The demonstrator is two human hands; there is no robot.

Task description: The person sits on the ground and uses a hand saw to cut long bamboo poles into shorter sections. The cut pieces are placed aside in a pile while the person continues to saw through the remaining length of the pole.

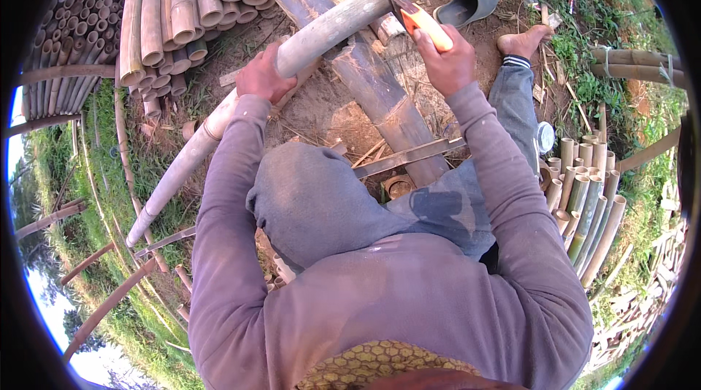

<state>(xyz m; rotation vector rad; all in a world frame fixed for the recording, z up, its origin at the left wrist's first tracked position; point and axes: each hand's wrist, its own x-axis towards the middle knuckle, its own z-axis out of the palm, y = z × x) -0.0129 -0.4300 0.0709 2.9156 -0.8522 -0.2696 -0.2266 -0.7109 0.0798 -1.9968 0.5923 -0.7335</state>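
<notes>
A long, pale bamboo pole [332,28] lies slantwise in front of me, curving from the lower left to the upper right. My left hand [264,76] is closed around the pole left of its middle. In my right hand [447,60] is the orange handle of a handsaw [427,28]. Its dark blade crosses the pole, touching it or very close to it; whether it has cut in cannot be made out. Under the pole runs a thick, weathered timber [383,101], which bears it.
Stacked bamboo lengths [175,6] fill the far left. Cut bamboo pieces [588,189] stand upright in a bundle at the right. A grey clog [467,4] lies beyond my right hand, near my bare foot [524,42]. A flat strip [409,156] crosses the timber near my legs.
</notes>
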